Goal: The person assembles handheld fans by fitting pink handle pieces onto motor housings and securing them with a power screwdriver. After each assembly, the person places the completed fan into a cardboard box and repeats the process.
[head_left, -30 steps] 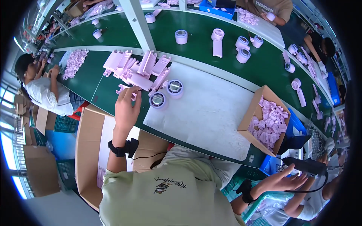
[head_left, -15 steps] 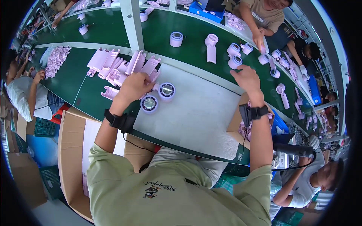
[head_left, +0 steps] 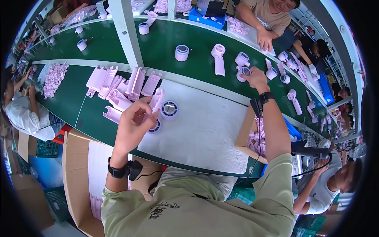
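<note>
My left hand (head_left: 134,124) pinches a slim pink handle shell (head_left: 157,99) upright above the left part of the white work mat (head_left: 197,130). Beside it on the mat stands a round pink fan head (head_left: 169,109) with a dark slotted ring. A second fan head (head_left: 155,126) is partly covered by my left hand. Out over the green conveyor belt, my right hand (head_left: 257,79) has its fingers closed on a pink fan head (head_left: 241,76). Another fan head (head_left: 242,59) sits just behind that one. Several pink handle shells (head_left: 114,85) lie piled to the left of the mat.
A metal post (head_left: 127,33) rises at the belt's near edge. On the belt are a fan with handle (head_left: 218,59) and a lone fan head (head_left: 182,53). An open carton (head_left: 245,128) of pink parts stands at right. Across the belt works another person (head_left: 270,19).
My left hand has drawn back toward me from the shell pile, raising a handle shell. My right hand has come down onto a fan head on the belt and closed.
</note>
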`<action>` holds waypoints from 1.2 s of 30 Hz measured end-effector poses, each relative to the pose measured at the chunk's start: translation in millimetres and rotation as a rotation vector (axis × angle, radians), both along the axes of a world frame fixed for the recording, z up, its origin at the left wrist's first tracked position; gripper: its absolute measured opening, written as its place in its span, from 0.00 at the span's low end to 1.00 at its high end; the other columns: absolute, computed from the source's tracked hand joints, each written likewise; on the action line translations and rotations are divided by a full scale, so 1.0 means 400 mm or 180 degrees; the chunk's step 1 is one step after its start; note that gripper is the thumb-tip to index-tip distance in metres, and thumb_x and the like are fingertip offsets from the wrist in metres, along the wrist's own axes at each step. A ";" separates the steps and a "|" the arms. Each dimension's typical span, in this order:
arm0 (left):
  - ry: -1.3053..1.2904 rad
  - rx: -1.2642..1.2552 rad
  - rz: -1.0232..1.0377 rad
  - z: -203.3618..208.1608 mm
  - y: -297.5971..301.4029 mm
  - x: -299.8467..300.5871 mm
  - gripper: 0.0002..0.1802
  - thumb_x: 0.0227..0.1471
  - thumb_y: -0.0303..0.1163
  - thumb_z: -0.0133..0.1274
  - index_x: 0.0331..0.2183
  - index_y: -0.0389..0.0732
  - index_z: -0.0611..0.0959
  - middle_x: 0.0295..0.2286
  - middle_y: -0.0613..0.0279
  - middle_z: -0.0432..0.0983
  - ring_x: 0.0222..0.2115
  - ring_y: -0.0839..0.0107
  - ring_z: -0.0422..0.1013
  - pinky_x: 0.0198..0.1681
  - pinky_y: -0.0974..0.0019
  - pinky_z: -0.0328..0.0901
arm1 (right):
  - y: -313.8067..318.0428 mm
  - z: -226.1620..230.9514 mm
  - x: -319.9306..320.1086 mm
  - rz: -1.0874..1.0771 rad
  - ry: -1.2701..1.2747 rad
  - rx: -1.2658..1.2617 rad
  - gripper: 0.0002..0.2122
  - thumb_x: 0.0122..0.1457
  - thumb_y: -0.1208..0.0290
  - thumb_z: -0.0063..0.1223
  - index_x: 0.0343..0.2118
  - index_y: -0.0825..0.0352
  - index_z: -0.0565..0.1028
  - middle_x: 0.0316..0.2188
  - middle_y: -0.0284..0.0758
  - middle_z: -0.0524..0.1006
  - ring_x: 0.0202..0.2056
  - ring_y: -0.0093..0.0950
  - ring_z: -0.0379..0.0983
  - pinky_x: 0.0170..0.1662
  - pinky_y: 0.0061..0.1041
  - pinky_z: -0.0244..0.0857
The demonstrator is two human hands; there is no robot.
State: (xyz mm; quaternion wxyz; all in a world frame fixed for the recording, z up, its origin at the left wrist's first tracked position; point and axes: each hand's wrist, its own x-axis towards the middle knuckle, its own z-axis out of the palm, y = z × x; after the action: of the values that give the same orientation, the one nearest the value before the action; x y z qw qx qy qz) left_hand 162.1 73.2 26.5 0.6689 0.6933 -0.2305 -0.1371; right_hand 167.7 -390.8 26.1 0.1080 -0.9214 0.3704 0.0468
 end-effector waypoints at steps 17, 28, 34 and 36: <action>0.1915 -0.0579 -0.2093 -0.101 -0.182 -0.241 0.29 0.44 0.12 0.56 0.44 0.43 0.63 0.37 0.58 0.68 0.29 0.71 0.73 0.28 0.66 0.74 | 0.055 -0.030 -0.044 -0.0009 -0.0425 0.0139 0.44 0.43 0.44 0.63 0.59 0.66 0.58 0.37 0.46 0.78 0.39 0.43 0.77 0.43 0.38 0.71; 0.2618 -0.0542 -0.1471 -0.115 -0.201 -0.250 0.16 0.58 0.33 0.47 0.45 0.36 0.67 0.29 0.58 0.75 0.22 0.73 0.72 0.21 0.71 0.67 | 0.046 -0.012 -0.127 0.1057 0.0065 -0.0858 0.35 0.38 0.56 0.66 0.50 0.66 0.66 0.33 0.48 0.78 0.34 0.43 0.77 0.41 0.38 0.71; 0.3048 -0.0682 -0.1412 -0.132 -0.208 -0.241 0.15 0.59 0.38 0.46 0.42 0.36 0.72 0.27 0.58 0.74 0.21 0.73 0.71 0.22 0.70 0.67 | 0.274 0.146 -0.185 0.1279 -0.0729 -0.0423 0.27 0.39 0.69 0.62 0.45 0.65 0.66 0.40 0.48 0.76 0.40 0.45 0.75 0.46 0.33 0.69; 0.3225 -0.0723 -0.1458 -0.121 -0.212 -0.228 0.16 0.57 0.37 0.47 0.43 0.35 0.72 0.26 0.59 0.74 0.19 0.73 0.70 0.19 0.71 0.65 | 0.352 0.159 -0.229 0.1773 -0.1414 0.0116 0.25 0.41 0.77 0.59 0.45 0.65 0.64 0.43 0.45 0.76 0.42 0.44 0.75 0.47 0.32 0.68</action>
State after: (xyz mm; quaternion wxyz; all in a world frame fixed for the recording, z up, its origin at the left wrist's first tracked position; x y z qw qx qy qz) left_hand 71.0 -11.4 -21.8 0.7196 0.3968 -0.0385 -0.5686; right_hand 76.3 -249.9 89.9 0.1854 -0.9726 0.0716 -0.1204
